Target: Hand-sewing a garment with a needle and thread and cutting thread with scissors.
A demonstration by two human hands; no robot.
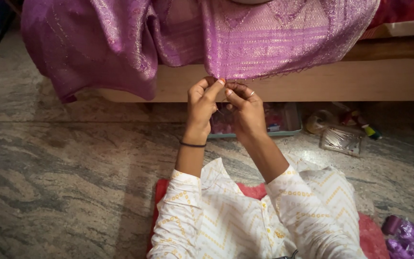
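left hand (201, 103) raised, grip pinched | right hand (245, 108) raised, grip pinched

Purple woven cloth (264, 43) with shiny patterned border, draped over the wooden ledge edge, hanging in folds. Its fringed lower hem sits at my fingertips, pinched by my left hand (201, 103) and right hand (245, 108).

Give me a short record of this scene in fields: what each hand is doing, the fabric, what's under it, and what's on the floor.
left hand: pinching the fringed lower edge of the purple woven fabric
right hand: pinching the same edge, beside the left
fabric: draped over a wooden ledge
floor: grey marbled stone
nearby: purple plastic bag, clear box
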